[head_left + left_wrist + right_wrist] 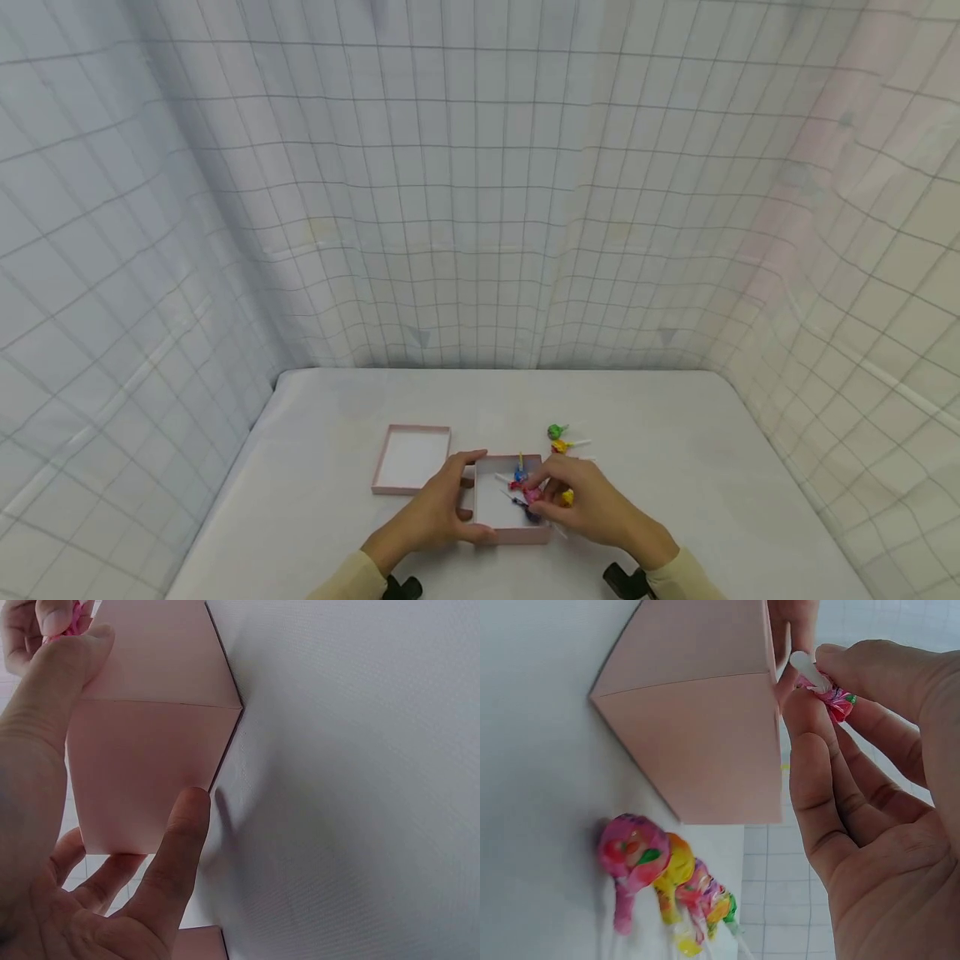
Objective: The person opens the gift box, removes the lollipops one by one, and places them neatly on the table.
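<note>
Box (pixel 517 537) in head view: pink, lidless, upright on white tabletop (pixel 315 467); reference for all positions below. Lid (pixel 408 490): inner side up, left of the box and a little toward its far end, apart from it, presumably set aside for free access to the mouth of the box. Left hand (pixel 442 504): spread wide around the left side of the box, thumb at the near wall, index finger at the far left corner; grip on the box, probably for steadying. Right hand (pixel 588 500): at the right wall of the box, thumb and index finger nearly together on pink lollipop (pixel 533 495), over the mouth of the box. Inside the box: blue lollipop (pixel 520 473), red lollipop (pixel 516 485) and dark lollipop (pixel 531 515), grouped toward the right wall. Outside the box, near its far right corner: green lollipop (pixel 555 432) and yellow lollipop (pixel 561 447), likely placed for short reach.

Left wrist view: thumb across the near wall of the box, one finger low along the left wall; wide span, apparently suited to support without covering the mouth.

Right wrist view: fingertip pinch on the pink lollipop beside its white stick, other fingers loosely bent, without load; light hold, probably adequate for so small an item. Outside the right wall of the box: row of wrapped lollipops (pixel 634 851), sticks away from the box, presumably for easy grasp.
</note>
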The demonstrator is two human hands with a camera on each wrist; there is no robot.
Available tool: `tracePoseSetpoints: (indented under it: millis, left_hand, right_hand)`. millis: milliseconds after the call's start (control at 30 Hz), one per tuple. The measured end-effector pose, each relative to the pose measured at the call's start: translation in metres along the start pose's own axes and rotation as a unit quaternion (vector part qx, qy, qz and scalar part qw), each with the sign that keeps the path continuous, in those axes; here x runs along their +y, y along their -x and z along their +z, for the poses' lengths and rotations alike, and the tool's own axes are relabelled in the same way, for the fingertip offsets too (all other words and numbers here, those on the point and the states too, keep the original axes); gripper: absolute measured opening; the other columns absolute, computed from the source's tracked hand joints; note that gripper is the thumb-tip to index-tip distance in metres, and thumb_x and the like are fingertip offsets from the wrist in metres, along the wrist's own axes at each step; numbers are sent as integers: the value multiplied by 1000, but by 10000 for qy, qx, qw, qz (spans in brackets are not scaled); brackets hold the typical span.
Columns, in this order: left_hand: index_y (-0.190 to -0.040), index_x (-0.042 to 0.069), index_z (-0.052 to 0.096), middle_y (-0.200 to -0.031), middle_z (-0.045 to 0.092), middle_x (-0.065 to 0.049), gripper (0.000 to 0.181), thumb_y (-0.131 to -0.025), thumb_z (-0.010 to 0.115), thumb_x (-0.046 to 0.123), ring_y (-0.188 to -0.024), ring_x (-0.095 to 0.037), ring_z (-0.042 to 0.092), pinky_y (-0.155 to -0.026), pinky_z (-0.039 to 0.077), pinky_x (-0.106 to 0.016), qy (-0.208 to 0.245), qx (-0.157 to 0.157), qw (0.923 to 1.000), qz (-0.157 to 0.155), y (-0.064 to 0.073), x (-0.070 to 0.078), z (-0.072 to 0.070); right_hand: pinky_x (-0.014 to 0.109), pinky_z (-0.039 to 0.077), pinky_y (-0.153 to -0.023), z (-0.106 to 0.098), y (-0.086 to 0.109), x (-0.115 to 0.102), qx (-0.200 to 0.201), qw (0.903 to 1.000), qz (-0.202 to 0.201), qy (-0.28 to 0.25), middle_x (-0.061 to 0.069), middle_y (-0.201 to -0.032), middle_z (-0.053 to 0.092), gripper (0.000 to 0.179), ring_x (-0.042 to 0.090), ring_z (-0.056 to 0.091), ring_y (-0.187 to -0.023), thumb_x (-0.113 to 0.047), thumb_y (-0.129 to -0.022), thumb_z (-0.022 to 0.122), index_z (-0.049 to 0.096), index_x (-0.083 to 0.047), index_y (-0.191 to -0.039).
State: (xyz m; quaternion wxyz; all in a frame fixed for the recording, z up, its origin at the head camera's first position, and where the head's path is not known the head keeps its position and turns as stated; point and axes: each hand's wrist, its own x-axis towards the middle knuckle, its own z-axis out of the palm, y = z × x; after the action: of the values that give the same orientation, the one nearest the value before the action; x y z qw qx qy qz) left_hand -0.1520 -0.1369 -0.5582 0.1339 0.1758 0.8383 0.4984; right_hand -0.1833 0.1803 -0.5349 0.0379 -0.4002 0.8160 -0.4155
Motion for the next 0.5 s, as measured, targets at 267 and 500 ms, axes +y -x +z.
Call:
tracePoseSetpoints:
  millis: [267,500]
  left_hand:
    - [-180,18,34,-183,40,-23,121,-86,108,33,-151,-43,61,-100,72,-34,-86,-26,9999,-128,1,0,-2]
    - [-180,16,33,-183,40,-23,122,-86,108,30,-153,-44,60,-101,71,-32,-83,-41,9999,-135,0,-1,0]
  right_hand:
    - [26,67,-86,-3,17,-1,193,9991,60,382,-10,-107,79,18,-7,69,-90,-19,-105,91,81,-19,-121]
    - [22,69,-84,-8,34,2,166,9988,451,108,-5,-116,76,21,-3,69,-95,-18,-105,90,81,-18,-124]
